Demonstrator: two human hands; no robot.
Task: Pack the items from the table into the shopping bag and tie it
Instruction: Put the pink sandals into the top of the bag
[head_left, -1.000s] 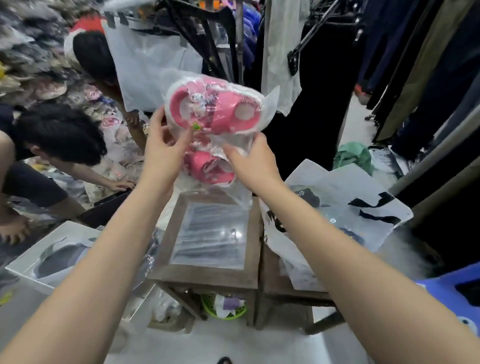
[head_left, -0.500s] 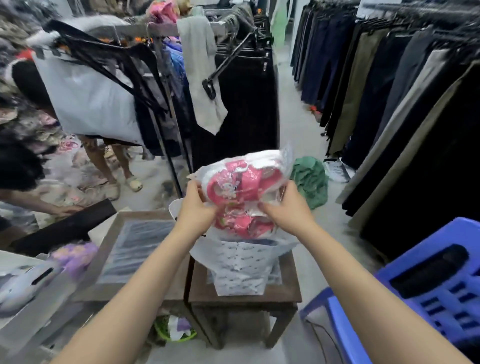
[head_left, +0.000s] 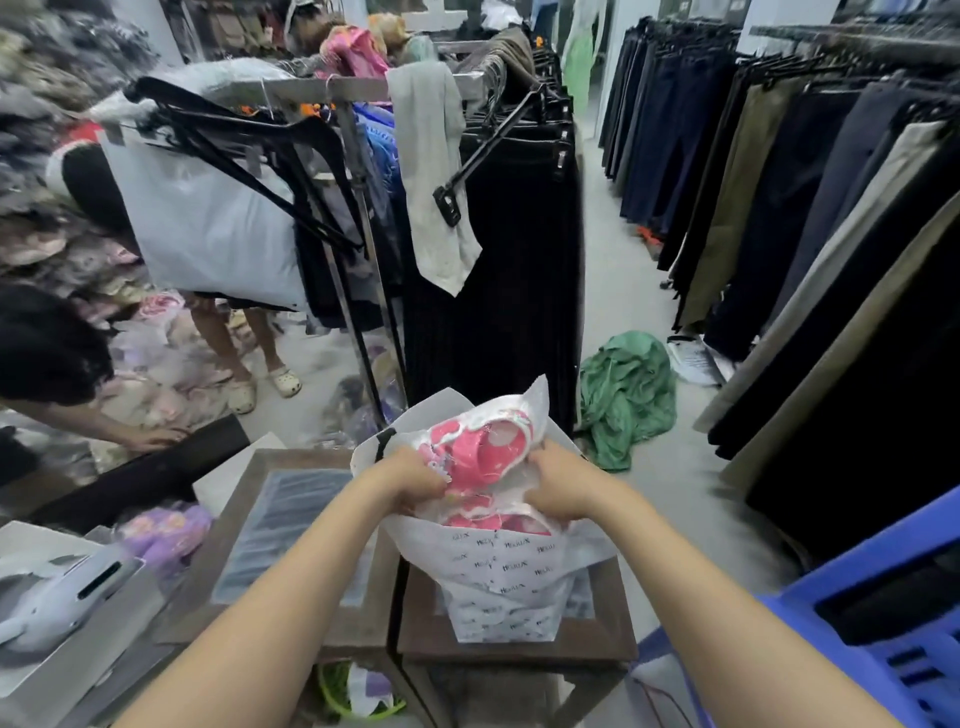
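Both hands grasp a plastic-wrapped pack of pink sandals (head_left: 480, 449) at the mouth of a white shopping bag (head_left: 511, 577) printed with small dark lettering. The left hand (head_left: 415, 483) has its fingers curled round the pack's left edge, and the right hand (head_left: 558, 491) clutches the wrap on the right side. The lower part of the pack sits inside the bag, while the upper sandal stands above the near rim. The bag stands upright on the right-hand wooden table (head_left: 615, 642), which touches a second wooden table (head_left: 223, 525) to its left. A purple pair of sandals (head_left: 161, 535) lies left of that one. On the floor beyond the bag lies a crumpled green cloth (head_left: 628, 395), and a blue plastic crate (head_left: 883, 618) sits near right.
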